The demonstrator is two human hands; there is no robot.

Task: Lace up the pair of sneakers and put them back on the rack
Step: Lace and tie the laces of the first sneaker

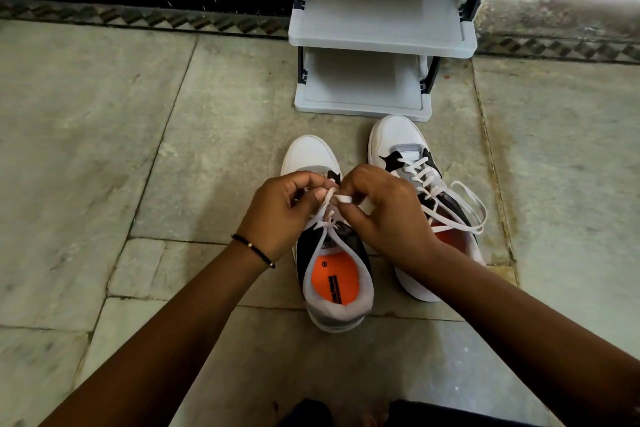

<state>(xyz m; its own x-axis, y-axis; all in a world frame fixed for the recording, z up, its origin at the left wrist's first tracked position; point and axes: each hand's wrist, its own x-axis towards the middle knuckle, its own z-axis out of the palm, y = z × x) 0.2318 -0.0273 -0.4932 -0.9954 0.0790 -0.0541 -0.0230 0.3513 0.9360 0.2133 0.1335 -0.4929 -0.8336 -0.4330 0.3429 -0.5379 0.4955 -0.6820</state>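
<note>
Black print on orange insole (334, 276) of left sneaker (329, 253): too blurred to read.

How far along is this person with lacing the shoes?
The right sneaker already looks laced, its ends lying in loose loops. Both hands, left hand and right hand, pinch the white lace on the left sneaker. Both shoes sit on the floor; the grey rack holds no shoes.

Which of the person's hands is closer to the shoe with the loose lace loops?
The right hand. It sits just beside the right sneaker, partly overlapping it. The left hand is on the far side, over the left sneaker.
</note>
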